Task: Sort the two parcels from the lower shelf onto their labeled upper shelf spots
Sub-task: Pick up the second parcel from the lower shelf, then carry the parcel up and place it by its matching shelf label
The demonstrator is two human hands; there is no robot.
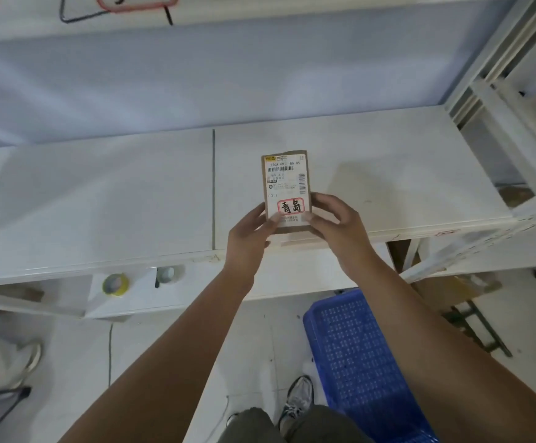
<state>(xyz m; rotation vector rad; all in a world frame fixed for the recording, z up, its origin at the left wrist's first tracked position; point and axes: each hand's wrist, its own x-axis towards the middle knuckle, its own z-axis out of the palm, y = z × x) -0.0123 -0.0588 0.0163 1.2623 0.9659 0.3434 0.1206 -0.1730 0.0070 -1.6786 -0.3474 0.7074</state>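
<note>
Both hands grip one small brown cardboard parcel (287, 190) above the white lower shelf board (100, 193) — left hand (249, 233) and right hand (335, 227) closed on its near corners. Its white shipping label faces up, red-ringed handwriting near the thumbs — a blue perforated plastic crate (362, 362) sits on the floor.

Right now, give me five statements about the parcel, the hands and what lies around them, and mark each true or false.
1. Both hands, left hand and right hand, hold the parcel. True.
2. The parcel's label bears a red-outlined handwritten mark. True.
3. A green crate stands on the floor. False: the crate is blue.
4. A yellow tape roll lies below the shelf. True.
5. The parcel lies face down. False: its label faces up.
</note>
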